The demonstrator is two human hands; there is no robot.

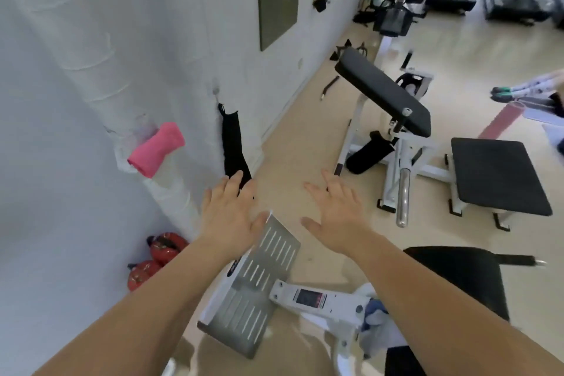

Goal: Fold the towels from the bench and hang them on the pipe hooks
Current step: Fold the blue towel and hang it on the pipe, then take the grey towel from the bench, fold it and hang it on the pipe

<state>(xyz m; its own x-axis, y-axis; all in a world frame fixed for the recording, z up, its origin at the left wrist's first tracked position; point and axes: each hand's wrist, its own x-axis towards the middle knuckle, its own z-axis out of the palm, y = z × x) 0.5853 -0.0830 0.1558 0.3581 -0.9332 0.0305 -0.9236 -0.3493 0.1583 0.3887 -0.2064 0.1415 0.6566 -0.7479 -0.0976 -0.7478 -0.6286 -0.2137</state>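
Reaching forward, both hands (283, 214) spread, empty

The black padded desk (457, 278) sits at lower right, and a blue-and-white towel (377, 316) lies bunched at its left end. Left of centre, the white-wrapped pipe (171, 192) carries a pink towel (156, 149). A black towel (233, 143) hangs just right of it. The beige floor (305, 137) bears red kettlebells (155, 256) at lower left.
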